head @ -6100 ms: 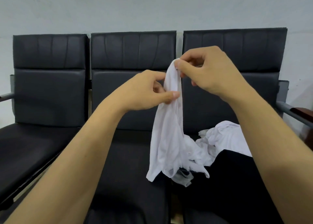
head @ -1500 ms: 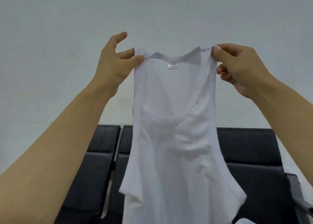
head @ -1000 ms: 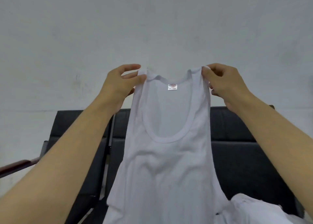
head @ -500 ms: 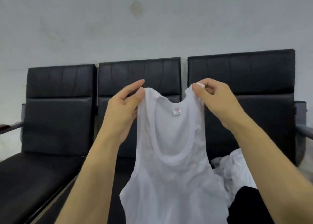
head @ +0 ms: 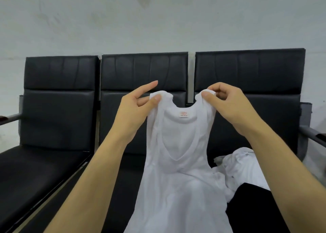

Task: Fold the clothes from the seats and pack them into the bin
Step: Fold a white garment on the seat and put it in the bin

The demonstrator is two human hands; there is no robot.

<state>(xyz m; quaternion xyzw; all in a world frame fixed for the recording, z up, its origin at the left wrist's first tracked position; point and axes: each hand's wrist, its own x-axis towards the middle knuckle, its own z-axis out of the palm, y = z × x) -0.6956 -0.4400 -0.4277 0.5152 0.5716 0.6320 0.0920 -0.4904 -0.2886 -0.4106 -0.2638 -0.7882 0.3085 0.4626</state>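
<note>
A white vest [head: 178, 162] hangs in the middle of the view, held up by its two shoulder straps in front of a row of three black seats [head: 58, 120]; its lower part spreads toward 6 o'clock and runs out of frame there, over the middle seat's cushion. The left hand [head: 134, 109], at about 9 o'clock from the vest's neckline, pinches the left strap between thumb and the side of a finger; the index finger sticks out straight, pointing toward 1 o'clock, free of the cloth. The right hand [head: 231, 104], at about 3 o'clock from the neckline, pinches the right strap between thumb and curled fingers; the strap's top bunches into a small fold above the thumb. A small label [head: 184, 114] with reddish print sits inside the back neckline, between the two hands; the front neckline sags in a deep scoop below it.

At 4 o'clock from the vest a crumpled heap of white clothes [head: 241, 169] lies on the right seat, touching the vest's edge; a black garment [head: 254, 210] lies at 5 o'clock, in front of the heap and partly under the right forearm. The left seat at 9 o'clock is bare; a grey armrest [head: 10, 118] juts out at the far left edge, another at the far right. Behind the seats, at 12 o'clock, is a pale wall [head: 158, 21] with faint smudges. No bin shows in this view.
</note>
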